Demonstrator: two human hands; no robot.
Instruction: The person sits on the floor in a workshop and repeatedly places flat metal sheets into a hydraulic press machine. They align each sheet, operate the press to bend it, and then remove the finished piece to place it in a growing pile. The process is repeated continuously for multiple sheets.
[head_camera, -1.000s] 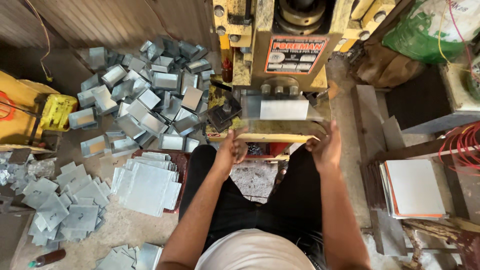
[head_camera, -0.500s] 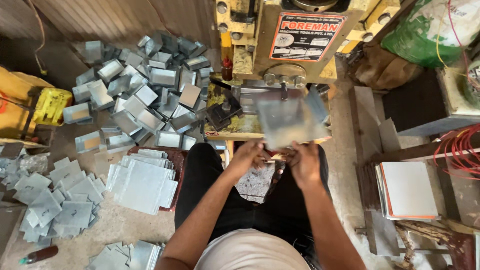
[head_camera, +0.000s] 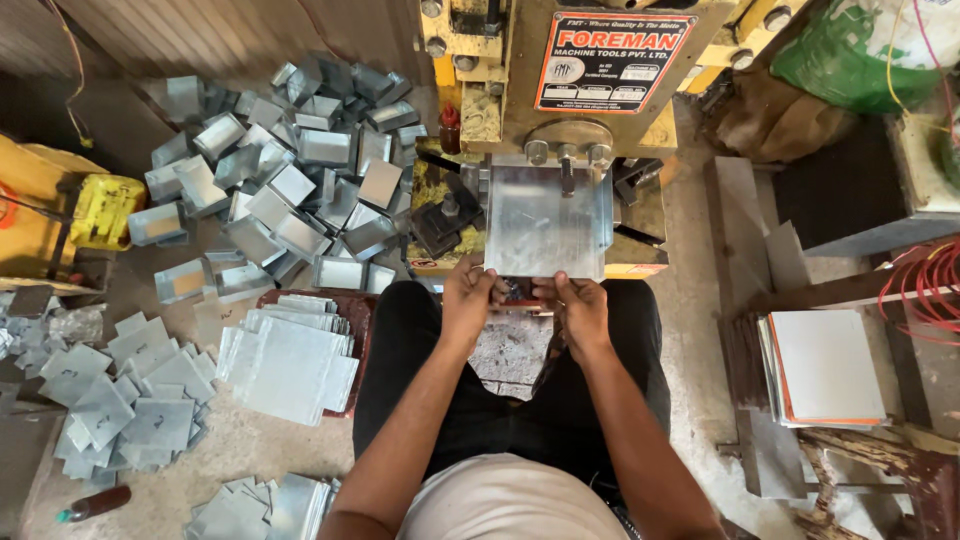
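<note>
My left hand (head_camera: 470, 295) and right hand (head_camera: 580, 305) pinch the near edge of 1 galvanized sheet-metal blank (head_camera: 545, 222), resting on the press machine (head_camera: 560, 90) bed.

Metal workshop; press machine (head_camera: 560, 90), heaped bent boxes (head_camera: 290, 170), stacked sheets (head_camera: 285, 365)

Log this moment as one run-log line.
hands: left and right grip metal sheet near edge | sheet: flat on press bed
</note>
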